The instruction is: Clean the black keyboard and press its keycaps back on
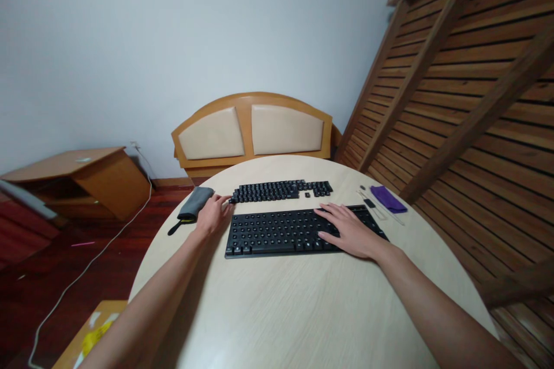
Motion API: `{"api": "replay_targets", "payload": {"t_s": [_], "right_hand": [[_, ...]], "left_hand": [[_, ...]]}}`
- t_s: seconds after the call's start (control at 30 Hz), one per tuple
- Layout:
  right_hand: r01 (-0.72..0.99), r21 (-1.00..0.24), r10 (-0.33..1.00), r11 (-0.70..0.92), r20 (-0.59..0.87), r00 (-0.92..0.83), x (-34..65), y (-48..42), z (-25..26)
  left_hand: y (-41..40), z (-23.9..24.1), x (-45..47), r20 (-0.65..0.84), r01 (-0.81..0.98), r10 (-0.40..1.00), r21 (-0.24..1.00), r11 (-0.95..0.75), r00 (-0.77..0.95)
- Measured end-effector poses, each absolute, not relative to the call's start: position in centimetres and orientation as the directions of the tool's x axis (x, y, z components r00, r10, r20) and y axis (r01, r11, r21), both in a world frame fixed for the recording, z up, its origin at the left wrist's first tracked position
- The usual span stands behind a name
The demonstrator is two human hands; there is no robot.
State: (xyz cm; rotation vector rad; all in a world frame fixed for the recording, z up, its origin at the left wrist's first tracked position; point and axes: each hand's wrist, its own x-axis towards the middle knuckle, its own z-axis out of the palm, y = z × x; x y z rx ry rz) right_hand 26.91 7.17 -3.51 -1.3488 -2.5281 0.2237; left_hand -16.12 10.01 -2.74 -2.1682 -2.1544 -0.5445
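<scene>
A black keyboard [272, 230] lies on the round table with most of its key sockets bare; a long space bar and a few keycaps sit along its front row. My right hand [346, 228] rests over the keyboard's right part, fingers spread and holding nothing visible. Behind the keyboard, loose black keycaps [266, 191] are laid out in rows, with one keycap [307, 195] standing apart. At the left end of these rows is my left hand [213, 212], its fingers stretched out and the fingertips at the outermost keycap.
A grey pouch [194, 204] with a black loop lies beside my left hand. To the right are a purple cloth [388, 199] and a thin wire tool [375, 207]. A wooden headboard [251, 127] stands behind the table [277, 305]; slatted wood leans at right.
</scene>
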Motion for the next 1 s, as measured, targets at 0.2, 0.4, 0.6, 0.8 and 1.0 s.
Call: {"api": "replay_targets", "payload": {"t_s": [0.2, 0.4, 0.6, 0.8, 1.0], "right_hand": [[0.788, -0.27, 0.833, 0.553, 0.154, -0.531, 26.9, 7.1, -3.5], [0.781, -0.266, 0.825, 0.565, 0.167, -0.54, 26.9, 7.1, -3.4], [0.78, -0.259, 0.822, 0.57, 0.179, -0.541, 27.1, 7.3, -3.7], [0.784, -0.233, 0.818, 0.575, 0.175, -0.548, 27.1, 7.6, -4.1], [0.789, -0.246, 0.826, 0.563, 0.179, -0.534, 27.0, 7.5, -4.0]], "left_hand": [[10.7, -3.7, -16.1, 0.241, 0.976, 0.969, 0.216, 0.004, -0.058], [10.0, -3.5, -16.3, 0.254, 0.961, 0.963, 0.275, 0.018, -0.091], [7.5, -2.8, -16.9, 0.2, 0.909, 0.975, 0.417, 0.002, -0.094], [3.6, -1.2, -16.5, 0.091, 0.771, 0.983, 0.61, -0.182, 0.16], [2.8, -0.5, -16.7, -0.077, 0.675, 0.946, 0.719, -0.166, 0.315]]}}
